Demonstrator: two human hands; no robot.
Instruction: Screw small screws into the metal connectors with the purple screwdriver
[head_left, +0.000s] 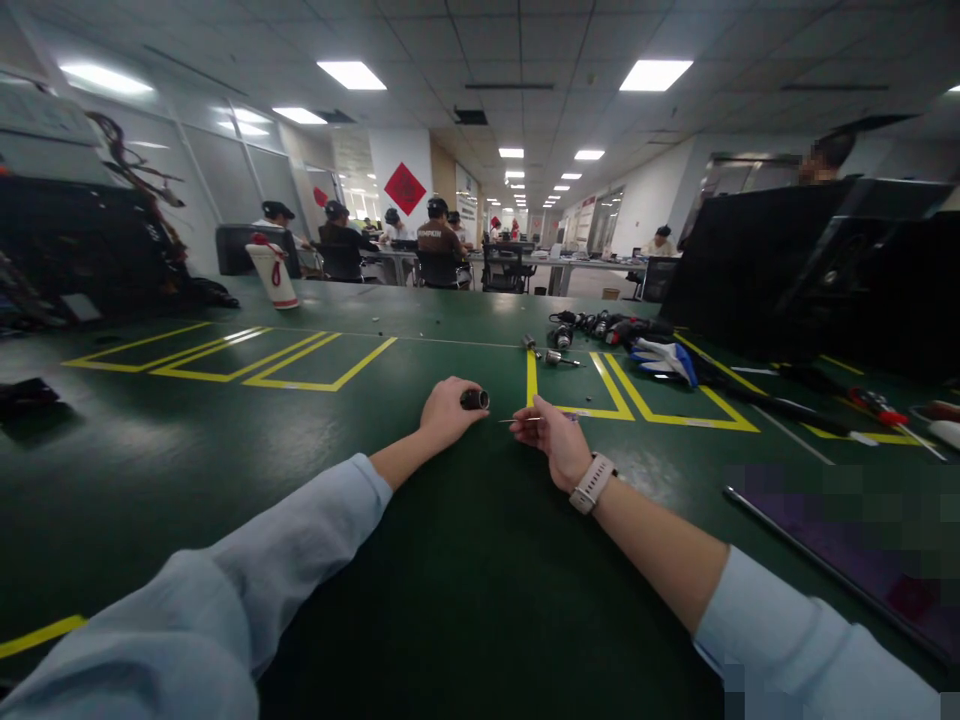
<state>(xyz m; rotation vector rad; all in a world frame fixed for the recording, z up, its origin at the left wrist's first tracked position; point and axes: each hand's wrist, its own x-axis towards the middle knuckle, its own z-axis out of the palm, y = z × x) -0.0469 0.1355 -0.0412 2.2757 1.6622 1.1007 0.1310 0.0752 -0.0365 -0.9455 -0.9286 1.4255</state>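
My left hand (448, 412) rests on the green table (465, 600) and is closed around a small dark cylindrical part (475, 400), its open end facing right. My right hand (553, 436), with a white watch on the wrist, pinches a thin metal pin (519, 419) whose tip points left toward the cylinder. A short gap separates the pin's tip from the part. Both forearms wear light blue sleeves.
Yellow tape outlines (247, 358) mark the table. Small metal parts (559, 357), dark tool pieces (600, 325) and white-blue gloves (664, 360) lie beyond my right hand. Screwdrivers (874, 405) lie at right, a white cup (274, 275) at far left. Several seated people work behind.
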